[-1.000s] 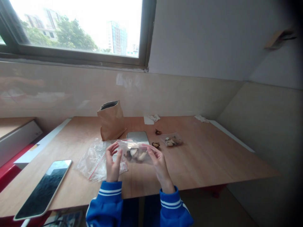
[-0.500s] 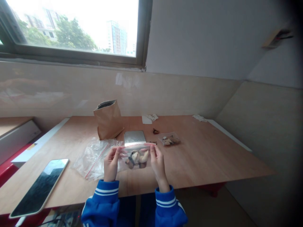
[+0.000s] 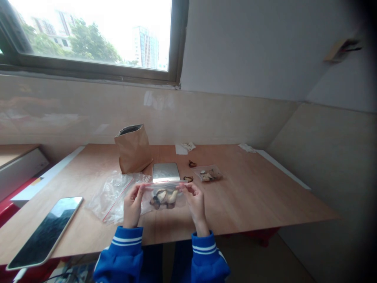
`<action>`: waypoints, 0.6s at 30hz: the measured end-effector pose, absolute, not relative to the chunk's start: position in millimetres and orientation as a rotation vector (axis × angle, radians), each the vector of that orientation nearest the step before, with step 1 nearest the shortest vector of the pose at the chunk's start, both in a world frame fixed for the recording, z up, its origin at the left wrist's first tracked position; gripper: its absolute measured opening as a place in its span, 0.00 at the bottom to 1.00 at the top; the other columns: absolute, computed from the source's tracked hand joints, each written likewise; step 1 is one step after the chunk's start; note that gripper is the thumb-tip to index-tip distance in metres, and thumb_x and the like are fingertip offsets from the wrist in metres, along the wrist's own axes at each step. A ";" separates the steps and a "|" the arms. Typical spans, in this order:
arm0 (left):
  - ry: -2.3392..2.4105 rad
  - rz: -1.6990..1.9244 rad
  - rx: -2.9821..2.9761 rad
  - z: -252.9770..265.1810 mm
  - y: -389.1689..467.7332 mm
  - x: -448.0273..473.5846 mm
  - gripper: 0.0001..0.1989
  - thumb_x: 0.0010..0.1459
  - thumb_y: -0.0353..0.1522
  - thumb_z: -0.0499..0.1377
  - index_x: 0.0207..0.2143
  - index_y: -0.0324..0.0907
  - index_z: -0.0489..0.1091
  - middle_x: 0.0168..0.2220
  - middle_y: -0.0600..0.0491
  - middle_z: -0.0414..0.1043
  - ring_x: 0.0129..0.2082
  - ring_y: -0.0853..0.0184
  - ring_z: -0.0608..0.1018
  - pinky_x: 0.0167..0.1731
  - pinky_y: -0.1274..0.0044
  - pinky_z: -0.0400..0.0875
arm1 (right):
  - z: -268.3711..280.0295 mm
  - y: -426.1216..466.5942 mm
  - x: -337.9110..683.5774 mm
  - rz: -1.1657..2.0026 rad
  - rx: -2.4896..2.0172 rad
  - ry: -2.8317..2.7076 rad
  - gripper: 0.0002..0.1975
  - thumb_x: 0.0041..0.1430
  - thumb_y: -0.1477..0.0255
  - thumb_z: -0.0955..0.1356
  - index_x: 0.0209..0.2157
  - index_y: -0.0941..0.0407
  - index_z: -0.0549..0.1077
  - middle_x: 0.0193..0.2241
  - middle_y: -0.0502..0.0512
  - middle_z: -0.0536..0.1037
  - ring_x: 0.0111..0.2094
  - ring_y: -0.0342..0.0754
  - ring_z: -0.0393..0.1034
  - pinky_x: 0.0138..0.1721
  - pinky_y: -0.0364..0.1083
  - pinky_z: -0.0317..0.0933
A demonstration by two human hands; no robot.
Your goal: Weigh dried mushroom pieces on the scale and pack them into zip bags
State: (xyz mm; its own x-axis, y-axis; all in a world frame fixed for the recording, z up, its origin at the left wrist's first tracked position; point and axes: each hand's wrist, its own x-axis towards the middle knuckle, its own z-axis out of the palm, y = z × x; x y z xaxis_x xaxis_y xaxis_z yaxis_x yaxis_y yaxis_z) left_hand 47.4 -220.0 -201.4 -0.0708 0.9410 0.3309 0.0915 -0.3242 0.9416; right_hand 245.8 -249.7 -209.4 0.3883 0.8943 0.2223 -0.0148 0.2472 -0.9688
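Observation:
A clear zip-lock bag (image 3: 164, 199) hangs between my hands above the table's near side, its red-tinged zip edge upward. Inside lie pale and dark brown pieces that look like dried mushroom. My left hand (image 3: 133, 206) pinches the bag's upper left corner. With thumb and fingers closed, my right hand (image 3: 194, 202) grips the top edge near the right end. Just beyond the bag is a flat silver scale (image 3: 165, 172). Right of it, another filled zip-lock bag (image 3: 209, 174) lies on the table, near two loose dark brown pieces (image 3: 192, 164).
An upright brown paper bag (image 3: 134, 149) stands open at the back left. Empty clear bags (image 3: 113, 198) lie left of my left hand. A large phone (image 3: 45, 232) with a cable rests at the front left. Crumpled white tissue (image 3: 188, 146) is by the wall.
My right hand has shifted its hold along the top edge, its fingers now more bent. Both hands and the bag sit slightly further left in view.

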 end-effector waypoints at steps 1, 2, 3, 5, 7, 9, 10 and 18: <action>1.155 1.487 1.456 -204.4 -218.8 47.5 0.17 0.57 0.44 0.55 0.35 0.40 0.73 0.32 0.51 0.77 0.35 0.64 0.77 0.38 0.75 0.69 | -211.3 -249.2 247.6 0.769 -1.161 -0.999 0.16 0.52 0.58 0.69 0.31 0.58 0.76 0.30 0.58 0.81 0.32 0.50 0.74 0.40 0.48 0.65; 1.155 1.481 1.440 -207.1 -217.7 47.6 0.17 0.56 0.45 0.55 0.35 0.40 0.74 0.32 0.51 0.77 0.35 0.64 0.77 0.38 0.75 0.69 | -213.1 -248.6 249.1 0.770 -1.165 -1.016 0.17 0.53 0.58 0.69 0.32 0.58 0.76 0.31 0.58 0.81 0.32 0.50 0.74 0.40 0.49 0.65; 1.155 1.468 1.432 -209.3 -216.8 47.7 0.18 0.56 0.45 0.56 0.35 0.40 0.74 0.33 0.51 0.77 0.35 0.63 0.77 0.38 0.75 0.69 | -215.0 -247.9 250.4 0.778 -1.165 -1.028 0.17 0.53 0.58 0.69 0.33 0.58 0.77 0.31 0.58 0.81 0.32 0.50 0.74 0.40 0.49 0.66; 1.159 1.438 1.437 -211.8 -215.7 47.8 0.19 0.56 0.46 0.55 0.37 0.40 0.74 0.35 0.51 0.77 0.37 0.62 0.77 0.39 0.74 0.69 | -219.1 -246.3 252.1 0.805 -1.159 -1.030 0.18 0.53 0.57 0.68 0.35 0.59 0.77 0.31 0.58 0.81 0.30 0.49 0.73 0.38 0.49 0.66; 1.167 1.416 1.466 -211.8 -215.8 48.3 0.19 0.56 0.46 0.54 0.38 0.41 0.75 0.38 0.50 0.77 0.40 0.62 0.76 0.42 0.74 0.68 | -223.4 -244.5 252.6 0.826 -1.150 -1.006 0.19 0.53 0.57 0.68 0.36 0.59 0.77 0.32 0.58 0.81 0.29 0.49 0.73 0.36 0.48 0.66; 1.170 1.396 1.491 -210.1 -216.9 49.3 0.19 0.57 0.45 0.54 0.40 0.41 0.75 0.41 0.49 0.76 0.44 0.61 0.75 0.44 0.73 0.67 | -227.9 -242.6 252.3 0.840 -1.135 -0.981 0.20 0.53 0.56 0.68 0.37 0.58 0.77 0.32 0.58 0.81 0.30 0.50 0.74 0.35 0.48 0.67; 1.169 1.385 1.496 -209.1 -217.5 49.9 0.19 0.56 0.45 0.55 0.40 0.42 0.74 0.43 0.49 0.76 0.45 0.60 0.75 0.44 0.73 0.67 | -230.2 -241.7 252.0 0.845 -1.128 -0.976 0.20 0.53 0.56 0.68 0.37 0.58 0.77 0.33 0.58 0.80 0.32 0.50 0.74 0.35 0.48 0.67; 1.090 1.359 1.400 -214.0 -215.9 50.9 0.21 0.53 0.42 0.59 0.47 0.40 0.70 0.43 0.47 0.76 0.42 0.61 0.77 0.42 0.72 0.70 | -241.2 -240.2 257.7 0.858 -1.106 -1.071 0.21 0.54 0.54 0.67 0.40 0.57 0.75 0.37 0.59 0.80 0.39 0.53 0.75 0.41 0.49 0.67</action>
